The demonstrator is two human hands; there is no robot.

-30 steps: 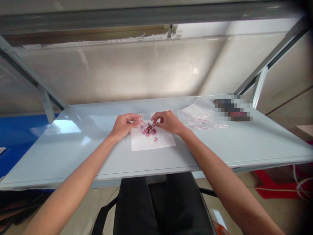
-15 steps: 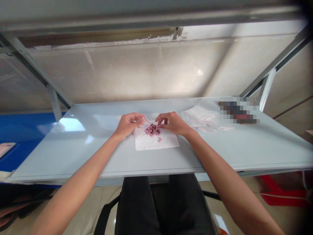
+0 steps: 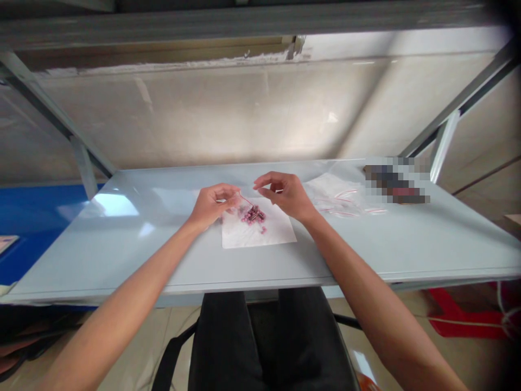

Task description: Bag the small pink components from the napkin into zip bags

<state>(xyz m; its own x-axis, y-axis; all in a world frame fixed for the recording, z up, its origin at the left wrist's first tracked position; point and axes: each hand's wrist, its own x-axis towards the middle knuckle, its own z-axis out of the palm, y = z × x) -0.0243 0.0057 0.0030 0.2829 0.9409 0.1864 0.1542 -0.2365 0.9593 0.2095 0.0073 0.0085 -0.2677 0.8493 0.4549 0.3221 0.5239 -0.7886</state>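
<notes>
Thumb and fingers of my left hand (image 3: pixel 215 205) are closed on what looks like a clear zip bag with a red strip (image 3: pixel 245 199) at its mouth. The strip slants down to a small heap of pink and dark brown beads (image 3: pixel 254 215). Under the heap lies a white sheet (image 3: pixel 260 239), and a few pink beads sit apart near its middle. My right hand (image 3: pixel 283 193) is above the sheet's far right part, its thumb and fingers curled in a pinch. Anything between those fingertips is too small to make out.
Several clear zip bags with red strips (image 3: pixel 340 200) lie right of my right hand on the pale table (image 3: pixel 134 260). Behind them is a blurred-out dark item (image 3: pixel 396 184). Metal shelf supports (image 3: pixel 443 144) frame both sides; a blue surface (image 3: pixel 36 217) adjoins the left.
My right hand has lifted off the bead heap, moving up and away from it. The left hand stays nearly where it was, and the view has shifted slightly.
</notes>
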